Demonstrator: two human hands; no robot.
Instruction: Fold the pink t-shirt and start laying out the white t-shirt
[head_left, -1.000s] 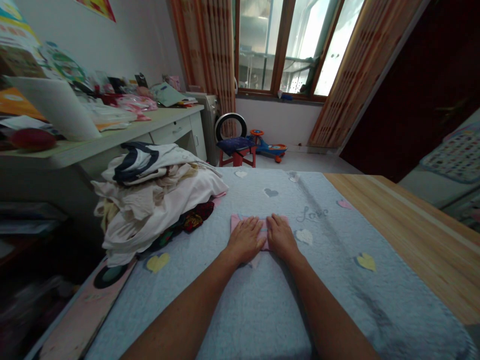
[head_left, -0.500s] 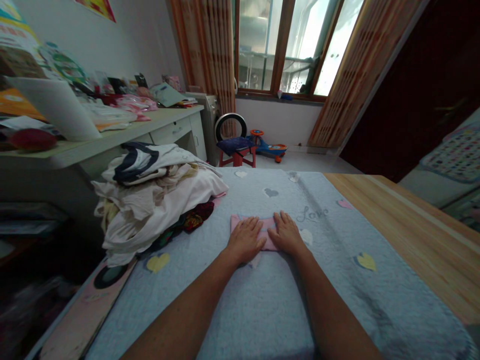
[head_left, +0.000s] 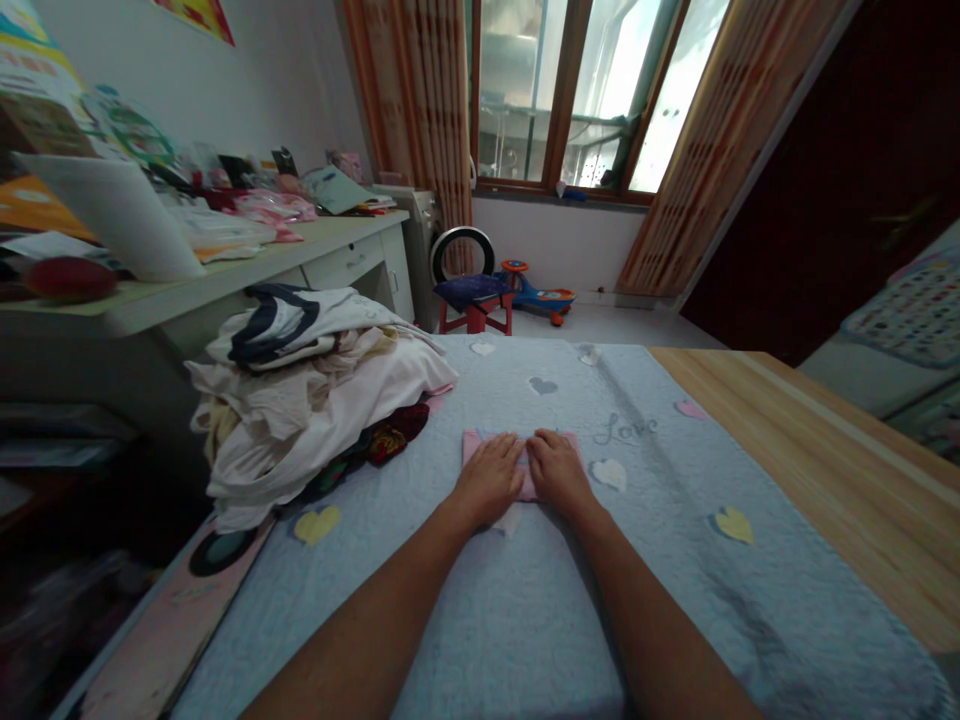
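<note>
A small folded pink cloth (head_left: 531,488) lies flat on the light blue bedspread (head_left: 525,600). My left hand (head_left: 491,478) rests palm down over its left part, fingers stretched out. Close beside it, my right hand (head_left: 556,470) lies on the right part, palm down with the fingers extended. Both hands cover most of the cloth, so only its edges and a strip between them show. Neither hand grips anything.
A heap of clothes (head_left: 322,400) lies on the bed's left side. Beyond it stands a cluttered desk (head_left: 330,245). A red stool (head_left: 475,318) and a blue ride-on toy (head_left: 536,297) stand past the bed's far edge. Wooden boards (head_left: 810,460) run along the right.
My right hand has slid left across the pink cloth, closer to my left hand, uncovering the cloth's right edge. My left hand stays nearly in place.
</note>
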